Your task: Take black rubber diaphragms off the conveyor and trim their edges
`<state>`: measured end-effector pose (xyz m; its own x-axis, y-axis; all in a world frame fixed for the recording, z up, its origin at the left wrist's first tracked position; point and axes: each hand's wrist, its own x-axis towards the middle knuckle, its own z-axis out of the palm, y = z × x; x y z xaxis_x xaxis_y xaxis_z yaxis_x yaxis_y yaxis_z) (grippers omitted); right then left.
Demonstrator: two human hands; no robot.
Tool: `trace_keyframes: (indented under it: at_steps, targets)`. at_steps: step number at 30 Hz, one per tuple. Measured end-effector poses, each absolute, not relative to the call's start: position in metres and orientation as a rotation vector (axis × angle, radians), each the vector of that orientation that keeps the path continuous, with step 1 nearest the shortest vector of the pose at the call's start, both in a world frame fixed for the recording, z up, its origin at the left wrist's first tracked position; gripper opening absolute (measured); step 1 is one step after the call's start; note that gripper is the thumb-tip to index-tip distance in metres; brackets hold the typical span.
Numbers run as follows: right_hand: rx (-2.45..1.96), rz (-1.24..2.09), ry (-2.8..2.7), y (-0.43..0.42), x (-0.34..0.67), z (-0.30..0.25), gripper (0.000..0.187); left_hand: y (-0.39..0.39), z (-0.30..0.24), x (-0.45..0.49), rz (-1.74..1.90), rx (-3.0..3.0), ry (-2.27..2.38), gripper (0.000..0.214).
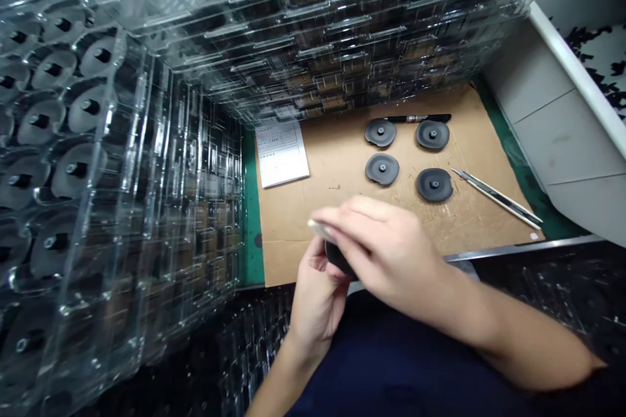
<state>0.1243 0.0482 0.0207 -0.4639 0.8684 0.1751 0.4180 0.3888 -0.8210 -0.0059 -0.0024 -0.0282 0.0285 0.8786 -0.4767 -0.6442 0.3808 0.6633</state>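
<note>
My left hand (317, 293) cups a black round part (338, 258) at the near edge of the cardboard, and most of that part is hidden by my fingers. My right hand (386, 247) passes over it, blurred, pinching a pale flat piece (319, 229) at the fingertips. Farther off on the cardboard sheet (337, 166) sit several black discs with central stems, including one (382, 169) closest to my hands. A black marker (418, 118) lies behind them, and a utility knife (496, 199) lies to their right.
Stacked clear plastic trays (122, 176) holding similar black discs rise at the left, and more (317, 32) tower behind the cardboard. A printed paper sheet (281, 153) lies on the cardboard. Green matting (252, 221) shows beneath, and a white cabinet (552, 117) stands at the right.
</note>
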Motion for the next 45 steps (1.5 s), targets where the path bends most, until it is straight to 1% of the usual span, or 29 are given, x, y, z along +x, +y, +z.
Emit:
trace_keyframes:
  at_steps: [2,5,7,9,11,13,18,20,22,24,27,28,32,33,36,37,39,42,43,45]
  targets:
    - [-0.994,0.889,-2.023,0.049,0.122,0.018,0.029,-0.003,-0.026,-0.007,1.169,0.298,0.995,0.037]
    - [-0.794,1.101,-2.083,0.046,0.133,0.015,0.027,-0.003,-0.022,-0.012,1.143,0.274,0.97,0.042]
    - [-0.813,1.227,-2.116,0.043,0.146,0.016,0.025,-0.001,-0.019,-0.014,1.159,0.274,0.917,0.047]
    - [-0.933,1.243,-2.138,0.041,0.157,0.021,0.024,0.001,-0.017,-0.013,1.154,0.28,0.884,0.045]
    - [-1.05,1.187,-2.163,0.039,0.163,0.029,0.024,0.004,-0.015,-0.01,1.134,0.274,0.876,0.04]
    - [-1.109,1.122,-2.197,0.037,0.164,0.038,0.025,0.005,-0.014,-0.008,1.137,0.27,0.87,0.039]
    - [-1.279,0.935,-2.245,0.038,0.16,0.04,0.023,0.003,-0.014,-0.009,1.125,0.249,0.944,0.051]
    - [-1.271,0.806,-2.21,0.043,0.159,0.031,0.024,0.0,-0.017,-0.01,1.128,0.262,1.001,0.053]
    - [-1.15,0.735,-2.134,0.048,0.158,0.021,0.028,-0.001,-0.019,-0.011,1.136,0.279,1.034,0.047]
    - [-1.089,0.796,-2.09,0.051,0.16,0.015,0.029,-0.001,-0.021,-0.01,1.138,0.281,1.049,0.043]
    - [-1.2,0.971,-2.159,0.054,0.162,0.011,0.031,0.0,-0.022,-0.009,1.136,0.254,1.054,0.046]
    - [-1.225,0.979,-2.165,0.054,0.161,0.011,0.032,0.0,-0.022,-0.009,1.147,0.243,1.046,0.046]
    - [-1.166,0.822,-1.98,0.049,0.152,0.009,0.029,0.005,-0.022,-0.008,1.2,0.271,1.041,0.045]
    - [-1.174,0.861,-1.956,0.047,0.152,0.01,0.028,0.006,-0.021,-0.009,1.2,0.281,1.04,0.047]
    - [-1.209,1.207,-2.014,0.041,0.162,0.02,0.023,0.007,-0.016,-0.009,1.207,0.267,1.019,0.047]
    - [-1.227,1.271,-2.012,0.04,0.166,0.024,0.023,0.007,-0.015,-0.008,1.215,0.255,1.008,0.045]
    - [-1.297,1.205,-1.941,0.039,0.169,0.027,0.024,0.006,-0.014,-0.006,1.227,0.25,0.998,0.043]
    - [-1.292,0.912,-1.837,0.04,0.161,0.023,0.028,0.005,-0.017,-0.003,1.23,0.286,1.031,0.047]
    - [-1.268,0.899,-1.843,0.041,0.158,0.021,0.027,0.005,-0.018,-0.003,1.227,0.295,1.045,0.048]
    - [-1.226,1.071,-1.885,0.042,0.157,0.017,0.025,0.005,-0.019,-0.003,1.216,0.284,1.053,0.05]
